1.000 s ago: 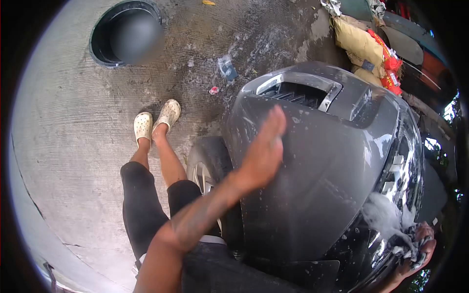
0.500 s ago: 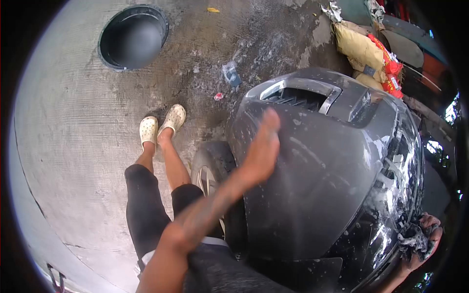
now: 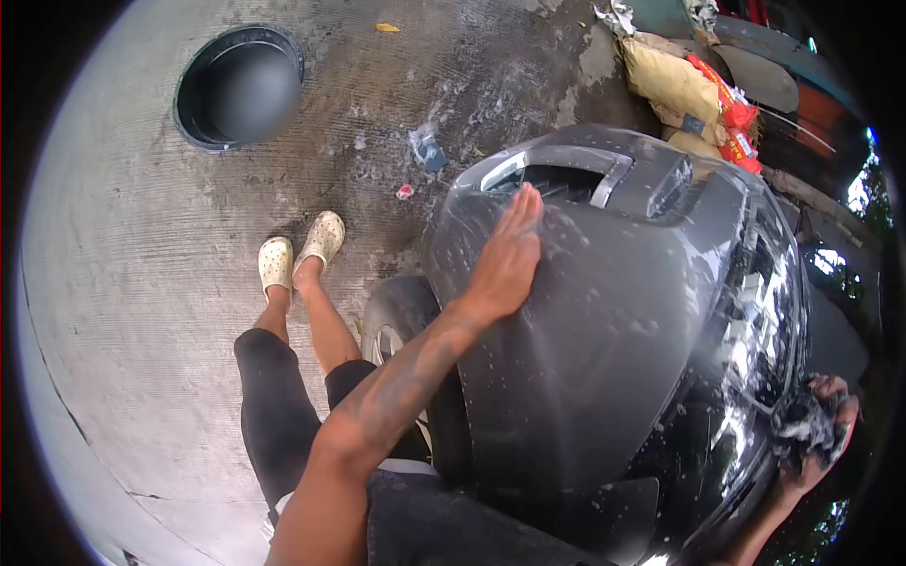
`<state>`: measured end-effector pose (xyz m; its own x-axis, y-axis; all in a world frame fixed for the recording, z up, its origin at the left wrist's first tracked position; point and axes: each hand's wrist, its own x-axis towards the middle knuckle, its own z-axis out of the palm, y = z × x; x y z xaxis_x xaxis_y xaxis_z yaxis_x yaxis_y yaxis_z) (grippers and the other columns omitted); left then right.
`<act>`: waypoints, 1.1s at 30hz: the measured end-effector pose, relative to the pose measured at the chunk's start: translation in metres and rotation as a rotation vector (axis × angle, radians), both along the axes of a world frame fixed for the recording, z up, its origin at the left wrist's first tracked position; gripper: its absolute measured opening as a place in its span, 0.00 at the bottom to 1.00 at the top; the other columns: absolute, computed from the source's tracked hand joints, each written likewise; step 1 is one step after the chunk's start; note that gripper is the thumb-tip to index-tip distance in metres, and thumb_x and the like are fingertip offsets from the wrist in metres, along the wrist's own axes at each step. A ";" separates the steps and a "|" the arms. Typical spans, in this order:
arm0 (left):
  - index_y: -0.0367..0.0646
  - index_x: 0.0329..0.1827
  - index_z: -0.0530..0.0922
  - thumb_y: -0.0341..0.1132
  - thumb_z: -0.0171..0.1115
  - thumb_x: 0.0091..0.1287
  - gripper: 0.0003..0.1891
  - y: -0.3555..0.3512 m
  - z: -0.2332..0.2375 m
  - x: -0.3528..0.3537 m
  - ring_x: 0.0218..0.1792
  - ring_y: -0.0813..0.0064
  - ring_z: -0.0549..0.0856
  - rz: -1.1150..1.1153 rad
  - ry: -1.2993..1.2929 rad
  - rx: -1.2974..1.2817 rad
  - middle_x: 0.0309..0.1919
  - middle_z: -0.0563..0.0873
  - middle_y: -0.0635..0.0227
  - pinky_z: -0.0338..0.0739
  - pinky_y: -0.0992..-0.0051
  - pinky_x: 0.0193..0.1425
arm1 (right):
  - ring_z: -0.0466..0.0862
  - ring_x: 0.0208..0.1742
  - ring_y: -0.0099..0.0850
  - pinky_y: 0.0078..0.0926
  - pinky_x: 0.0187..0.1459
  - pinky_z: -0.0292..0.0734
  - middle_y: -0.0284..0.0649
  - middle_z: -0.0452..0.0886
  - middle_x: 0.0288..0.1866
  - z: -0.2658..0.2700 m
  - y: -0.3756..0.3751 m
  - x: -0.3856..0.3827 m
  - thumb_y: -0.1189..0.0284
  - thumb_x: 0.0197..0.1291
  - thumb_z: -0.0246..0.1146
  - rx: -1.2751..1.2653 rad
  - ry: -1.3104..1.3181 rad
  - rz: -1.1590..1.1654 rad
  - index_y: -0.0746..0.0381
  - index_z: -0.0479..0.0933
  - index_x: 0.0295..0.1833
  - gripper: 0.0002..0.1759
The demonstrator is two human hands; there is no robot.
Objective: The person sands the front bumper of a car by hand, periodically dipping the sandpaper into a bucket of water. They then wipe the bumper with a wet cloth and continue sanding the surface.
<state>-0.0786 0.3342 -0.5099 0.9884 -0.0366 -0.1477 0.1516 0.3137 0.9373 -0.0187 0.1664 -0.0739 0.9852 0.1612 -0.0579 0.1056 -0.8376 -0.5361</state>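
Note:
My left hand point(image 3: 510, 259) lies on the wet dark grey car hood point(image 3: 595, 321), its fingers stretched out flat and side by side, with nothing in them. The fingertips are near the chrome-edged front opening point(image 3: 564, 181). At the far right, beside the windshield, my right hand point(image 3: 835, 436) is wrapped round a dark, soapy cloth point(image 3: 802, 421). White suds and streaks of water show on the glass point(image 3: 746, 363), and small drops dot the hood.
A round dark tub point(image 3: 241, 90) stands on the concrete floor at the upper left. A front wheel point(image 3: 401, 321) is between my legs and the car. Beyond the car, at the upper right, are yellowish and red sacks point(image 3: 675, 80). A small blue-grey scrap point(image 3: 427, 151) lies on the wet floor.
My left hand has turned from a blurred, edge-on pose to lying flat on the hood. My right hand still holds the cloth, slightly higher in view. The whole view has shifted a little.

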 end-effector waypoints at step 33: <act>0.36 0.82 0.56 0.38 0.42 0.76 0.32 -0.006 0.097 -0.003 0.83 0.51 0.50 0.007 -0.306 -0.032 0.83 0.52 0.50 0.41 0.59 0.85 | 0.79 0.56 0.40 0.38 0.60 0.74 0.49 0.77 0.52 -0.004 0.020 0.004 0.63 0.49 0.79 -0.019 0.088 0.100 0.56 0.64 0.40 0.27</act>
<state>-0.0819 0.3281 -0.4132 0.9871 -0.0291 0.1576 -0.1381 0.3436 0.9289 -0.0143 0.1861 -0.0781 0.9552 0.2569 -0.1472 0.1428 -0.8352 -0.5311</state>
